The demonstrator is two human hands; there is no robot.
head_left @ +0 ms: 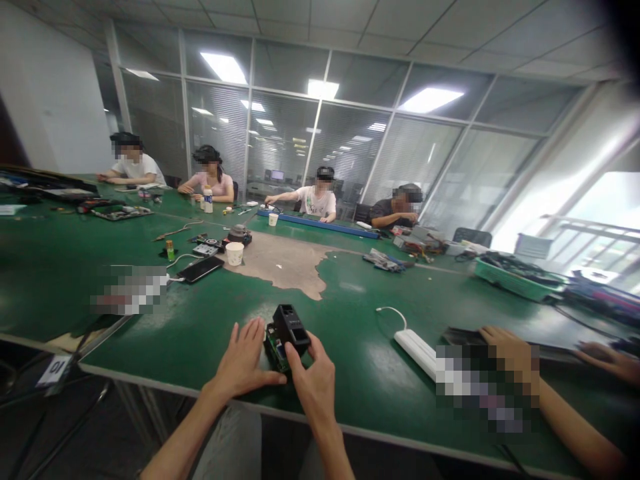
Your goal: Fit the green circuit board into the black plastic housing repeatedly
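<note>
1. Green table (pixel 175 340), the broadest piece; a bare brown patch (pixel 280 257) marked its middle.
2. Four seated people (pixel 317 203), along the far side, each in dark headgear.
3. Blue bar (pixel 317 223), long, lying before the two people at the right of that row.
4. Green basket (pixel 520 283), at the right, heaped with dark cables.
5. White power strip (pixel 417 353), near right, a co-worker's hand (pixel 513 353) beyond it.
6. Left hand (pixel 240 360), fingers spread wide, thumb well apart, at the left side of a circuit board; whether the fingertips bore on it could not be told.
7. Right hand (pixel 316 377), thumb and fingers closed about a black housing.
8. Black phone (pixel 201 269), flat, left of the patch.
9. Black housing (pixel 290 327), oblong, tilted, between the two hands near the table's front edge.
10. Circuit board (pixel 275 350), green, just left of and partly behind the housing.
11. Two white paper cups (pixel 235 253), the nearer upright at the patch's left edge, the other by the blue bar.
</note>
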